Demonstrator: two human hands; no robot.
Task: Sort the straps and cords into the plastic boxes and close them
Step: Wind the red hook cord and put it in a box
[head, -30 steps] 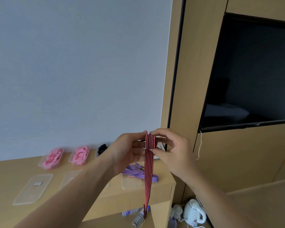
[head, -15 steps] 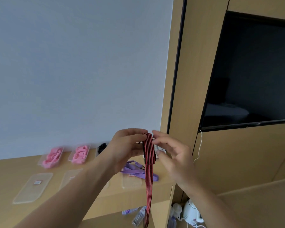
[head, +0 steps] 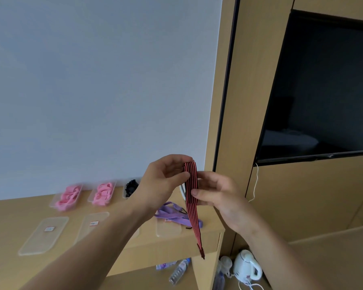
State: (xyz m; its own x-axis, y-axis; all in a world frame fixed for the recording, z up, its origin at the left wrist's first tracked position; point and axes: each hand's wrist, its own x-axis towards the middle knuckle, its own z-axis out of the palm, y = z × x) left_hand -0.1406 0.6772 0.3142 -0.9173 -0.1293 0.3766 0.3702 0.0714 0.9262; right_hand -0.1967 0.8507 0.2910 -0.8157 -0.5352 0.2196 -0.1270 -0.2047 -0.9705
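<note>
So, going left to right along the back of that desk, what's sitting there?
Box of pink straps → second box of pink straps → box of black cords → red-and-black striped strap, held above the desk.

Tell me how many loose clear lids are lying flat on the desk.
3 plainly show: one lid at far left, a second lid beside it, and a third lid under the purple strap. The left forearm may hide a fourth.
</note>
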